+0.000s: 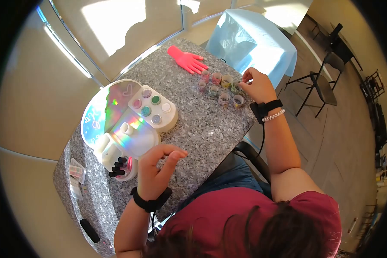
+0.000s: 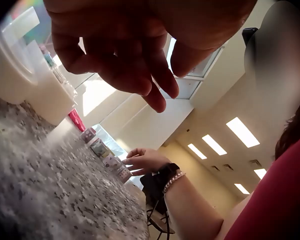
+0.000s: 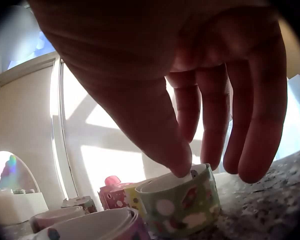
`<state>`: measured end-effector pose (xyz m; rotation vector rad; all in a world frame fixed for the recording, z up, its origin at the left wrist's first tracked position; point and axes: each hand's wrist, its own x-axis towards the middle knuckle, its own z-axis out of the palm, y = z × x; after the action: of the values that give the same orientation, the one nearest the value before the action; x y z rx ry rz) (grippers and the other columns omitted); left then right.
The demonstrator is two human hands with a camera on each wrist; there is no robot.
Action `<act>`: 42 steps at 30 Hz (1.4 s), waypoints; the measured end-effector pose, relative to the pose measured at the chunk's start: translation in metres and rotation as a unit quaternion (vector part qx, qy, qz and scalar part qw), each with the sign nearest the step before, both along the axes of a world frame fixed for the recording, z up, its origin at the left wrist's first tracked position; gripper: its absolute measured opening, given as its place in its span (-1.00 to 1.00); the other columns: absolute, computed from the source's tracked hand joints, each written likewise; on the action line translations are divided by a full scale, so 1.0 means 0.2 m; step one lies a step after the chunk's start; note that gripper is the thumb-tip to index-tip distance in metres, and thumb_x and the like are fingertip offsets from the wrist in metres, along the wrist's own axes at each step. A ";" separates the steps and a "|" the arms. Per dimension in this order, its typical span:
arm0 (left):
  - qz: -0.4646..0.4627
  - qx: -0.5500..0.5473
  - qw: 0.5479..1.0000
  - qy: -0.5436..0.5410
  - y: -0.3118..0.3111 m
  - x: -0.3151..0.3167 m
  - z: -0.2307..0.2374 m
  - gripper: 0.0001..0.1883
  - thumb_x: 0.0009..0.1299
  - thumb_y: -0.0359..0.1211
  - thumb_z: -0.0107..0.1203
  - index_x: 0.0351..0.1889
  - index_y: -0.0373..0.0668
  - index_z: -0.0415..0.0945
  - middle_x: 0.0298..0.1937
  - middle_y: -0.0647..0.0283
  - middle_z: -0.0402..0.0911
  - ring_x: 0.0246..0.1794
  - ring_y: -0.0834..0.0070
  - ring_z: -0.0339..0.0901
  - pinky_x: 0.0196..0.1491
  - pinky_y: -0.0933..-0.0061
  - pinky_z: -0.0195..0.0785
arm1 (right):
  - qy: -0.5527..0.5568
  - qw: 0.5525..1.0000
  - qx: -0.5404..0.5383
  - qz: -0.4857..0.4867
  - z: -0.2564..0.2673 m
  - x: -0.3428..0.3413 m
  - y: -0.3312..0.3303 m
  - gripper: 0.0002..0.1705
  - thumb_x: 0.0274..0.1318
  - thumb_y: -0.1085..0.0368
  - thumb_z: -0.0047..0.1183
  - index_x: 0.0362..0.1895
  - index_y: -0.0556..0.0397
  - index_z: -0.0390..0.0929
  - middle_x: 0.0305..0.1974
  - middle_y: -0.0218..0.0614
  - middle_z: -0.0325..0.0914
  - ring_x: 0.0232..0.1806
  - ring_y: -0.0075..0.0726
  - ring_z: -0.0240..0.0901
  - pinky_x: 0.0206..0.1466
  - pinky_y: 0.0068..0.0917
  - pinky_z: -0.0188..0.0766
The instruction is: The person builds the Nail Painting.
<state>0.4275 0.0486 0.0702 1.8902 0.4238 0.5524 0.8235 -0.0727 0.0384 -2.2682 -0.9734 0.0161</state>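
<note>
Several patterned tape rolls stand in a cluster at the table's right edge. My right hand [image 1: 259, 86] is over the rightmost ones. In the right wrist view its thumb tip meets the rim of a green patterned roll [image 3: 177, 207], while the fingers of the hand [image 3: 210, 100] hang down beyond the roll, a gap showing beside the nearest finger. My left hand [image 1: 155, 172], loosely bent and holding nothing, hovers by the white organizer [image 1: 170, 122]; in the left wrist view the hand [image 2: 125, 50] is above the table.
A pink hand-shaped item [image 1: 187, 60] lies near the far edge. Jars and dark-capped bottles [image 1: 118, 165] sit in the organizer, beside a round iridescent panel [image 1: 112, 101]. Small packets [image 1: 76, 178] and a black object [image 1: 89, 230] lie left. A blue-covered table [image 1: 253, 38] stands beyond.
</note>
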 end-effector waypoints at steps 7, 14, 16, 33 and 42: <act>-0.001 -0.129 0.991 -0.039 -0.01 0.02 -0.13 -0.77 0.71 -0.34 0.11 -0.08 -0.26 0.74 -0.09 0.27 0.82 -0.11 0.60 0.63 0.08 0.49 0.48 | -0.006 0.999 -0.031 -0.019 0.11 -0.10 0.05 -0.67 0.13 0.33 0.37 -0.06 0.06 0.54 -0.26 -0.24 0.77 -0.19 -0.23 0.75 -0.08 -0.28 0.63; -0.006 -0.190 0.981 -0.032 0.04 -0.02 -0.21 -0.76 0.73 -0.32 0.07 -0.02 -0.26 0.72 -0.02 0.29 0.81 -0.05 0.64 0.60 0.11 0.51 0.46 | -0.034 0.999 -0.013 0.002 0.04 -0.09 0.06 -0.69 0.14 0.38 0.36 -0.07 0.08 0.55 -0.25 -0.22 0.77 -0.20 -0.25 0.75 -0.09 -0.30 0.63; -0.015 -0.205 0.978 -0.036 0.04 -0.02 -0.21 -0.76 0.73 -0.31 0.08 0.04 -0.27 0.71 0.02 0.29 0.80 -0.03 0.64 0.59 0.14 0.51 0.45 | -0.032 0.994 0.097 0.024 0.15 -0.24 0.04 -0.74 0.16 0.42 0.29 -0.06 0.09 0.55 -0.28 -0.20 0.76 -0.27 -0.19 0.75 -0.14 -0.29 0.63; 0.013 -0.368 0.928 -0.056 0.06 -0.01 -0.32 -0.48 0.68 -0.34 0.19 0.51 -0.35 0.38 0.32 0.17 0.63 0.29 0.47 0.64 0.35 0.31 0.57 | -0.053 0.921 0.162 0.351 0.20 -1.15 0.16 -0.81 0.10 0.48 0.29 -0.21 -0.05 0.64 0.15 -0.16 0.58 0.07 0.10 0.62 0.14 -0.09 0.59; -0.025 -0.333 0.943 -0.005 0.07 -0.02 -0.30 -0.54 0.60 -0.41 0.30 0.39 -0.39 0.50 0.09 0.26 0.75 0.01 0.53 0.75 0.12 0.45 0.64 | -0.189 0.895 0.077 0.396 0.24 -1.09 0.15 -0.76 -0.11 0.43 0.40 -0.30 -0.17 0.73 0.33 -0.16 0.56 0.41 0.16 0.44 0.44 0.00 0.42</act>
<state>0.4237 0.0619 0.0096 1.2415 0.4804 0.3244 0.6052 -0.0436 0.0873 -1.6149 -1.9733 -0.1508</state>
